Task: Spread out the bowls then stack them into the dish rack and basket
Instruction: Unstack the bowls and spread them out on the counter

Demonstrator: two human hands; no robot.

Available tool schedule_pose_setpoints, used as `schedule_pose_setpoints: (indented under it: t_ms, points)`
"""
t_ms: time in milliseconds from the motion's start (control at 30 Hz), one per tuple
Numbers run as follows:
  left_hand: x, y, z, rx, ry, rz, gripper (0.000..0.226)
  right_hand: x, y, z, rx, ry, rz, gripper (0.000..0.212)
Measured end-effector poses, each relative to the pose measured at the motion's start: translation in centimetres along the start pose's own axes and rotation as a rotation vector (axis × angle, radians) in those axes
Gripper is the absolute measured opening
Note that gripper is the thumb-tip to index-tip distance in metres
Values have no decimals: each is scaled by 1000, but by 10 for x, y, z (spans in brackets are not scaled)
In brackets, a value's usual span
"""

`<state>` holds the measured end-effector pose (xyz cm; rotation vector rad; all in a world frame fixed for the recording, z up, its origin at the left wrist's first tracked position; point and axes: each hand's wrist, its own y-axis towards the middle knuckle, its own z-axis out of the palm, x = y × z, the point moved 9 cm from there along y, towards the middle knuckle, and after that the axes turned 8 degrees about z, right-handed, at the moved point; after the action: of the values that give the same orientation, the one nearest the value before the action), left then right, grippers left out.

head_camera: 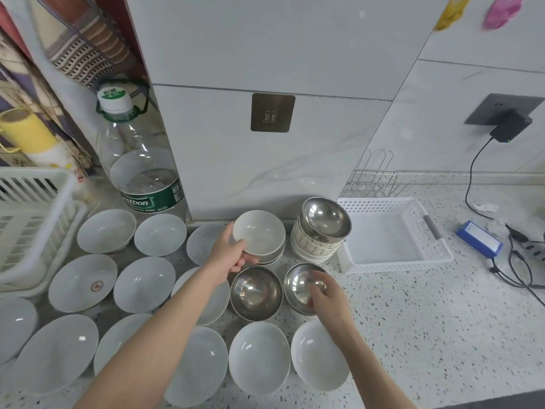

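Spreading step in hand; rack and basket not yet loaded.

Left of the left hand (231, 252), about twelve white bowls (144, 283) lie spread singly on the bench (427, 335). That hand grips the top white bowl (259, 233) of a short stack; next it needs a free spot. The right hand (320, 293), fingers curled, touches one of two lone steel bowls (300, 286); beyond it stand a mixed stack (320, 231) and basket (392, 231).

Water bottle (141, 169) green label: "...stbon", "Water", "4.5L"; cap sticker "4.5L". Other print illegible.
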<state>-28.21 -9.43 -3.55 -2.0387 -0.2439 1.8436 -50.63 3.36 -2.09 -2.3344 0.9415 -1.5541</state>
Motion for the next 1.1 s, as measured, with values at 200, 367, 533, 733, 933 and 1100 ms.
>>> schedule_pose_setpoints:
  t_ms: [200, 367, 533, 733, 933, 1100]
  points:
    - [-2, -16, -34, -45, -260, 44, 49, 26, 22, 37, 110, -109, 45, 29]
    - [2, -34, -64, -144, -425, 68, 39, 52, 42, 66, 93, -217, 45, 32]
    - [15, -51, -84, -163, -487, 47, 39, 57, 58, 83, 75, -308, 92, 42]
    - [39, -66, -94, -182, -491, 0, 42, 65, 61, 80, -44, -268, 44, 44]
    - [50, -77, -100, -213, -506, -13, 45, 74, 56, 74, -42, -149, -11, 45]
    - [44, -88, -95, -214, -497, -1, 47, 71, 33, 62, 28, 52, -60, 55]
